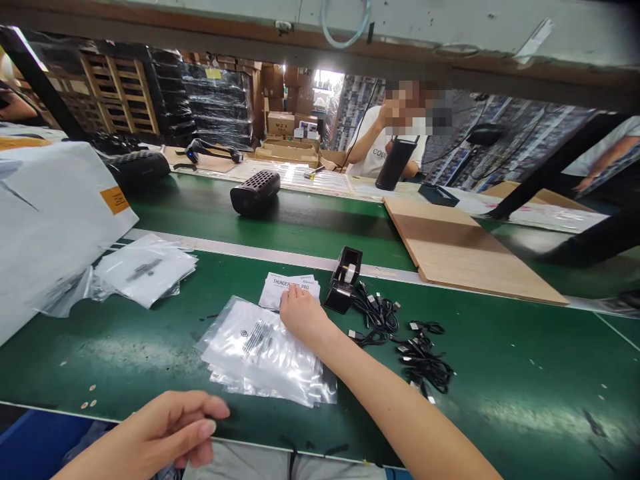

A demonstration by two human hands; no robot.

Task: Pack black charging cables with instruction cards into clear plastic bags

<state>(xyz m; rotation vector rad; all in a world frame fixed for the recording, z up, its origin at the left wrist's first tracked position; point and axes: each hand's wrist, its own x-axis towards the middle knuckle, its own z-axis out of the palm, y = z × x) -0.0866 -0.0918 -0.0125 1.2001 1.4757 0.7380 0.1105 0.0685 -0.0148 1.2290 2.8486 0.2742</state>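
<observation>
My right hand [301, 313] reaches to a small stack of white printed leaflets [273, 293], fingers bunched and bent down on its near right part; the fingertips and thumb are largely hidden. Under the wrist lies a pile of clear plastic bags [260, 350] with black print. My left hand [175, 427] hovers over the table's front edge, left of the bags, loosely curved with thumb and fingers apart and nothing in it. A black tape dispenser [344, 280] stands just right of the leaflets. Coiled black USB cables [425, 360] lie in loose heaps to the right.
More plastic bags [147, 267] lie at left beside a large white sack [55, 220]. Beyond the pale strip rest a black speaker [256, 192] and a wooden board [465, 250]. Across the bench a person [370, 143] holds another black speaker [395, 163]. A shelf beam [200, 33] spans overhead.
</observation>
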